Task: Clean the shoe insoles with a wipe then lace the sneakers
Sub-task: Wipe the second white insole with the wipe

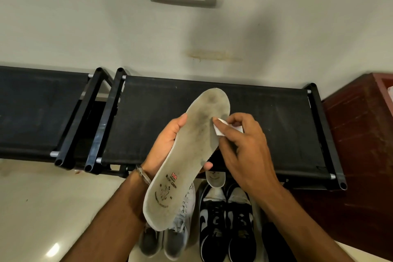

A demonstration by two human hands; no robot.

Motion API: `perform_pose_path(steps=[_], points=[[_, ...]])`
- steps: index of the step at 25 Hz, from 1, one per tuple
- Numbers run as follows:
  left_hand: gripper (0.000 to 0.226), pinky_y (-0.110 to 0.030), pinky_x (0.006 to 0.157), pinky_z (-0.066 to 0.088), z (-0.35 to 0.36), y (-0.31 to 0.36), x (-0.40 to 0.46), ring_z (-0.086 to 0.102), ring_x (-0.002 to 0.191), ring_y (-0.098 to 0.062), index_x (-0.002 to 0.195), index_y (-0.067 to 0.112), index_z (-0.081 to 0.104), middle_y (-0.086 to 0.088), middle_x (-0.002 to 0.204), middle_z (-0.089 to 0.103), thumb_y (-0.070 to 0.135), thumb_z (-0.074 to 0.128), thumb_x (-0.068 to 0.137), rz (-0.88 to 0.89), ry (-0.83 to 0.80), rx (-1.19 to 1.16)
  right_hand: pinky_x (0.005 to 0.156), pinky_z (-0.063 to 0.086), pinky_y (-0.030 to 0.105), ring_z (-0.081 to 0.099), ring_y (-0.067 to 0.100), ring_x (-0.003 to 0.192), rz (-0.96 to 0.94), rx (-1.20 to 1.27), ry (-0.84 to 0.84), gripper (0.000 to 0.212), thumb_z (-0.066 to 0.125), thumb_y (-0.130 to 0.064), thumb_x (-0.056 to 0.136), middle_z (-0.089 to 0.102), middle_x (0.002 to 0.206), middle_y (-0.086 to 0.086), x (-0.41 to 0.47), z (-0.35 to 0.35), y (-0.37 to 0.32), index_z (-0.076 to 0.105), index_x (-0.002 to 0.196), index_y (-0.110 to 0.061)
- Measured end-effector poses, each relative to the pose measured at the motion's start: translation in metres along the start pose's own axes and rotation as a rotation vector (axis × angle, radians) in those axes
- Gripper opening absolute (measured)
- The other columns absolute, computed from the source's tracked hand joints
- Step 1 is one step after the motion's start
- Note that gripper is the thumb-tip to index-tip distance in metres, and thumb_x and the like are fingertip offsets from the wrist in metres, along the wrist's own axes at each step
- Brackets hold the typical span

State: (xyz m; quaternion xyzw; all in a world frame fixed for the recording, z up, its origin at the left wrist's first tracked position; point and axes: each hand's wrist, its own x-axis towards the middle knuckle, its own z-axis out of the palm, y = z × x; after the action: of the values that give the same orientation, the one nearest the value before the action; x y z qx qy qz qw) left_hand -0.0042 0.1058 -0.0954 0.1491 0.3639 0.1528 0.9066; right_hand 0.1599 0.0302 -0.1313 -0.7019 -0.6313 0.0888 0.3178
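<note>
Left hand [168, 144] grips a grey, soiled insole [187, 155] from beneath, thumb along its left edge, fingers curled round it, above the front edge of a black fabric shoe rack [265, 125]. Right hand [240, 144] pinches a white wipe [221, 127] against the insole's forefoot. Below on the floor [42, 208]: grey sneakers [176, 238], black-and-white sneakers [225, 223], second insole [215, 178] tucked in one.

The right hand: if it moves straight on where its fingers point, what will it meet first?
The right hand holds a wipe already against the insole, so probably more of that insole.
</note>
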Motion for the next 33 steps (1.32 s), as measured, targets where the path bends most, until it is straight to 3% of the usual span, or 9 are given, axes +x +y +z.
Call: perform_pose_path(steps=[2,5,10,13,19,23,28,31,33], points=[[0.053,-0.039,0.055,0.057,-0.005,0.003,-0.001,0.065,0.072,-0.024,0.097,0.017,0.078,-0.01,0.093,0.069,0.054,0.043,0.084,0.012,0.013,-0.01,0.091,0.05,0.043,0.052,0.018,0.111,-0.009,0.036,-0.083,0.046,0.051,-0.023,0.096,0.051,0.126,-0.001,0.0,0.0,0.004,0.051,0.14,-0.038],[0.057,-0.038,0.054,0.057,-0.006,0.004,-0.002,0.067,0.068,-0.025,0.093,0.016,0.079,-0.01,0.091,0.07,0.056,0.038,0.089,-0.014,0.028,-0.013,0.08,0.052,0.041,0.054,0.015,0.09,-0.017,0.032,-0.161,0.055,0.045,-0.016,0.096,0.054,0.104,-0.004,0.0,-0.001,0.008,0.041,0.146,-0.038],[0.054,-0.037,0.05,0.057,-0.004,0.007,-0.007,0.069,0.061,-0.025,0.118,0.018,0.063,-0.012,0.09,0.072,0.055,0.033,0.092,0.024,0.053,0.012,0.066,0.048,0.039,0.047,0.018,0.078,-0.14,-0.108,-0.209,0.052,0.044,-0.016,0.094,0.052,0.095,-0.002,-0.005,0.0,-0.007,0.049,0.144,-0.028],[0.056,-0.04,0.05,0.058,-0.003,0.007,-0.009,0.069,0.063,-0.028,0.12,0.018,0.064,-0.015,0.104,0.067,0.054,0.04,0.086,-0.012,0.035,-0.007,0.061,0.047,0.039,0.045,0.018,0.075,-0.06,-0.262,-0.128,0.052,0.035,-0.022,0.094,0.053,0.093,-0.002,0.002,-0.007,0.005,0.048,0.144,-0.033],[0.061,-0.034,0.041,0.054,0.002,0.01,-0.012,0.067,0.053,-0.028,0.133,0.015,0.056,-0.016,0.093,0.069,0.055,0.037,0.089,0.006,0.105,0.007,0.062,0.047,0.036,0.045,0.016,0.075,-0.13,-0.08,-0.257,0.052,0.035,-0.023,0.097,0.047,0.09,-0.006,-0.006,-0.007,-0.004,0.042,0.145,-0.042],[0.062,-0.044,0.047,0.058,0.005,0.01,-0.015,0.07,0.063,-0.035,0.131,0.012,0.059,-0.02,0.11,0.065,0.053,0.054,0.085,-0.095,-0.01,-0.122,0.059,0.048,0.037,0.044,0.017,0.074,0.029,-0.109,-0.114,0.057,0.044,-0.013,0.096,0.043,0.087,-0.006,0.002,-0.01,0.008,0.04,0.145,-0.042],[0.061,-0.035,0.043,0.055,-0.002,0.01,-0.011,0.067,0.054,-0.026,0.132,0.017,0.055,-0.015,0.096,0.068,0.057,0.034,0.092,-0.01,0.096,-0.019,0.059,0.048,0.033,0.044,0.014,0.074,-0.112,-0.054,-0.298,0.06,0.043,-0.015,0.098,0.044,0.087,-0.006,-0.007,-0.007,-0.013,0.035,0.147,-0.048],[0.061,-0.036,0.05,0.056,-0.001,0.009,-0.012,0.07,0.065,-0.027,0.134,0.018,0.055,-0.016,0.113,0.066,0.057,0.034,0.091,-0.015,0.058,-0.053,0.055,0.042,0.026,0.042,0.012,0.067,-0.012,-0.092,-0.151,0.062,0.046,-0.011,0.098,0.041,0.08,-0.006,0.002,-0.013,-0.001,0.033,0.148,-0.047],[0.063,-0.036,0.056,0.057,-0.003,0.007,-0.011,0.071,0.088,-0.029,0.134,0.019,0.057,-0.016,0.135,0.058,0.058,0.036,0.09,0.009,0.015,-0.054,0.053,0.039,0.02,0.041,0.01,0.059,0.105,0.126,-0.071,0.063,0.045,-0.011,0.1,0.041,0.071,-0.004,0.003,-0.014,0.0,0.027,0.151,-0.046]])
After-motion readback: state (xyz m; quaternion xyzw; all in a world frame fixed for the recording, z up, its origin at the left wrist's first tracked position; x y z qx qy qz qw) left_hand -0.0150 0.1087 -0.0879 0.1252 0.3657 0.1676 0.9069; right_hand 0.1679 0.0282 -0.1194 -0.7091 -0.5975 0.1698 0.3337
